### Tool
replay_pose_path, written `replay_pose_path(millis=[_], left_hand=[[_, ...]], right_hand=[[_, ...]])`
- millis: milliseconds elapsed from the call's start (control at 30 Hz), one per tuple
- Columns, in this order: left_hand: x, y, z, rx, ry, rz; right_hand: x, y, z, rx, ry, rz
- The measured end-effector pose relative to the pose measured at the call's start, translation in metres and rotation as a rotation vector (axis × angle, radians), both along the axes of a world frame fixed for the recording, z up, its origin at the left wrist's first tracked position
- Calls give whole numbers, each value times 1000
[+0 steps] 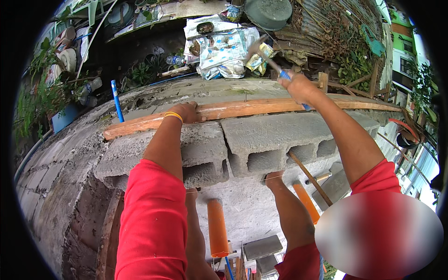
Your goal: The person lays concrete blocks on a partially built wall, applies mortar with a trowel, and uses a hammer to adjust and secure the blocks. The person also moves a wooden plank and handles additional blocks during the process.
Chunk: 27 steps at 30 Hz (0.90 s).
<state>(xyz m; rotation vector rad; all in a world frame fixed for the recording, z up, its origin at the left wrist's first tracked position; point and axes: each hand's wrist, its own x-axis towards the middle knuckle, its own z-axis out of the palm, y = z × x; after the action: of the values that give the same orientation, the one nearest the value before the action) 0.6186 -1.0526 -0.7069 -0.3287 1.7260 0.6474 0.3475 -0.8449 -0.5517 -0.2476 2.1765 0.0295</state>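
Observation:
My right hand (pixel 298 88) is raised at the right, closed round the blue grip of a hammer (pixel 269 61). The hammer's head is up and away from the wood, toward the far side. A long reddish wooden plank (pixel 270 107) lies along the top of the wall, behind grey hollow concrete blocks (pixel 275 130). Over the plank's left part, my left hand (pixel 186 112) grips it, a yellow band at the wrist. To the right of that hand, a thin nail (pixel 246 96) appears to stand upright at the plank.
A blue pipe (pixel 116 101) sticks up near the plank's left end. Orange pipes (pixel 217 228) and a wooden stick (pixel 310 179) are below the blocks, beside my legs. Beyond the wall lie white sacks (pixel 221 49), a round grey basin (pixel 268 14) and corrugated sheets (pixel 340 18).

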Motion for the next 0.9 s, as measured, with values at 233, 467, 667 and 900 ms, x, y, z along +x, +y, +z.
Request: replay_pose_path(millis=[233,467,667,900], left_hand=[[1,2,2,2,-7,-5],[-2,1,4,20,-28,4],[-1,4,3,6,-3,-4],[4,2,-7,26,-34,26]], right_hand=[[-86,15,46,-244,-55,11],[-23,-25,14,-545,417,-445],[-41,21,16,126,-268,329],[-78,-50,55,-900,380,-483]])
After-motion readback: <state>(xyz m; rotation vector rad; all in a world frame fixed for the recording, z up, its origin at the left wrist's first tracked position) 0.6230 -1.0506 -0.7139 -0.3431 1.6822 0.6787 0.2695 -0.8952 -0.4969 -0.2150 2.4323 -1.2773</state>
